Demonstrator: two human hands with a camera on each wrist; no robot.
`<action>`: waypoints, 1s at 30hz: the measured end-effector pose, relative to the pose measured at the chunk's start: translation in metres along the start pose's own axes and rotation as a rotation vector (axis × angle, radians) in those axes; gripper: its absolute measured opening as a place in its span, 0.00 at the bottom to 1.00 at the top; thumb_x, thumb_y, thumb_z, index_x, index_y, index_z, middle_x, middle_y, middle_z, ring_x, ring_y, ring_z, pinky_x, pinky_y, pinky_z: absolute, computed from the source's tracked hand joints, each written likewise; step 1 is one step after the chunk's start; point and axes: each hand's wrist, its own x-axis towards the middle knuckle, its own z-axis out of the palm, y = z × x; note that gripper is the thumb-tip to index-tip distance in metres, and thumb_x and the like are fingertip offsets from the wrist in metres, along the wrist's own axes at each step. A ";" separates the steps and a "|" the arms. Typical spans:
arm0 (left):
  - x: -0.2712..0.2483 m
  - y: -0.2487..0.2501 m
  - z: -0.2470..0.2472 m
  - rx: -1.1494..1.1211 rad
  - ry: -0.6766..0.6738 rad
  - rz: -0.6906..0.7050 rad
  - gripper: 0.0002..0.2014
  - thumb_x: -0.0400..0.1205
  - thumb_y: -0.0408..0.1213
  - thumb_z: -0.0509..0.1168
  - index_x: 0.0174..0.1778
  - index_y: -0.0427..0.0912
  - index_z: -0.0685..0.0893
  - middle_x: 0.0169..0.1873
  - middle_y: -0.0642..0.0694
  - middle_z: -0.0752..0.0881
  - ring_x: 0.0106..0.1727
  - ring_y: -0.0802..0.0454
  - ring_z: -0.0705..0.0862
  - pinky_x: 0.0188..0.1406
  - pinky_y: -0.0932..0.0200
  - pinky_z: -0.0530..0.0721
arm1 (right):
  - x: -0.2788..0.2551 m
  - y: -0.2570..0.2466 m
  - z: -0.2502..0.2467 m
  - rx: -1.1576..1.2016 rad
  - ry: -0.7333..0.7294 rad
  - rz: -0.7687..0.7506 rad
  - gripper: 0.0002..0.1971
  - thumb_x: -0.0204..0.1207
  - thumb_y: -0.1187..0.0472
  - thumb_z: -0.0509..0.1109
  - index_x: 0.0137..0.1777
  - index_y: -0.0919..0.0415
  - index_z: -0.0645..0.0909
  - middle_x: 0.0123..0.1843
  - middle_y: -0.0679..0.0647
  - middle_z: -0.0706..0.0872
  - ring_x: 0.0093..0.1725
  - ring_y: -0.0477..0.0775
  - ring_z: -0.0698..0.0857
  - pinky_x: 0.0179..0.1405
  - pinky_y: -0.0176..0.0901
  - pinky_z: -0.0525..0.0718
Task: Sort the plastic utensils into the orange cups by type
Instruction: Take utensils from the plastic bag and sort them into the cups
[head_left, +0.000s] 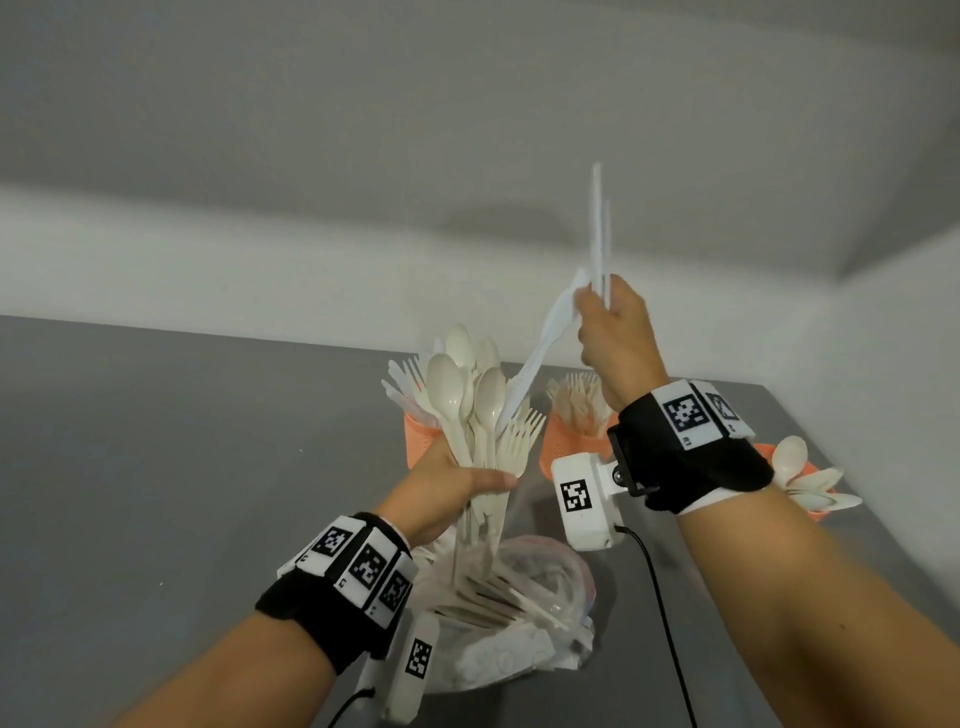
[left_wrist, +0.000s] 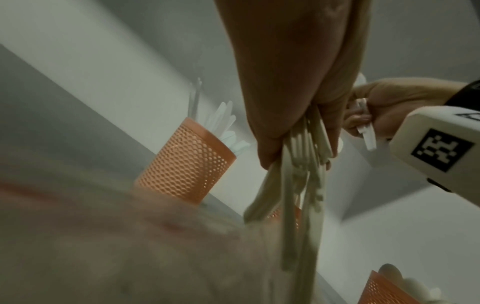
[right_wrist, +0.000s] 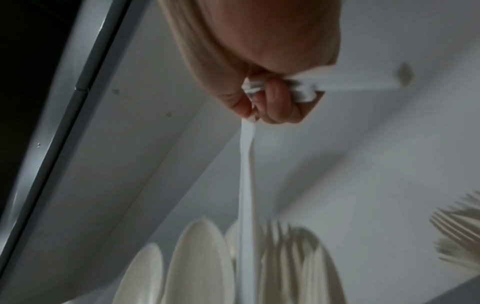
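My left hand (head_left: 452, 486) grips a cream bundle of spoons and forks (head_left: 475, 410) by the handles, held upright above the plastic bag; the handles (left_wrist: 298, 185) hang below my fist (left_wrist: 291, 115). My right hand (head_left: 610, 327) is raised higher and grips several white knives (head_left: 598, 234). Some point up, and one knife (head_left: 537, 358) slants down into the bundle, the same knife (right_wrist: 245, 185) that runs down from my fist (right_wrist: 262, 96). Three orange mesh cups stand behind: the left cup (head_left: 418, 441) with white knives, the middle cup (head_left: 563, 447) with forks, the right cup (head_left: 818, 512) with spoons.
A clear plastic bag (head_left: 524, 618) with more cream utensils lies on the grey table (head_left: 182, 467) just below my hands. A white wall runs behind the cups. A black cable (head_left: 670, 623) trails from my right wrist camera.
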 end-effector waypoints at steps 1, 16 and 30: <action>0.000 0.000 -0.006 -0.026 0.024 -0.010 0.26 0.70 0.18 0.71 0.64 0.34 0.78 0.52 0.40 0.88 0.52 0.47 0.88 0.48 0.59 0.87 | 0.004 0.000 -0.001 0.038 0.049 -0.003 0.13 0.82 0.61 0.55 0.35 0.51 0.67 0.30 0.48 0.67 0.27 0.46 0.65 0.26 0.38 0.64; -0.013 0.011 -0.054 -0.349 0.278 0.141 0.11 0.77 0.18 0.62 0.52 0.31 0.83 0.36 0.42 0.90 0.39 0.51 0.90 0.37 0.61 0.88 | -0.019 0.075 0.061 -0.270 -0.008 -0.236 0.12 0.83 0.64 0.58 0.58 0.73 0.77 0.54 0.65 0.79 0.47 0.57 0.78 0.42 0.33 0.66; -0.021 0.004 -0.054 -0.399 0.251 0.124 0.10 0.78 0.18 0.61 0.47 0.33 0.84 0.32 0.44 0.90 0.36 0.54 0.90 0.37 0.62 0.89 | -0.024 0.073 0.086 0.187 -0.165 -0.033 0.07 0.86 0.55 0.50 0.54 0.56 0.66 0.37 0.49 0.74 0.39 0.47 0.77 0.41 0.30 0.77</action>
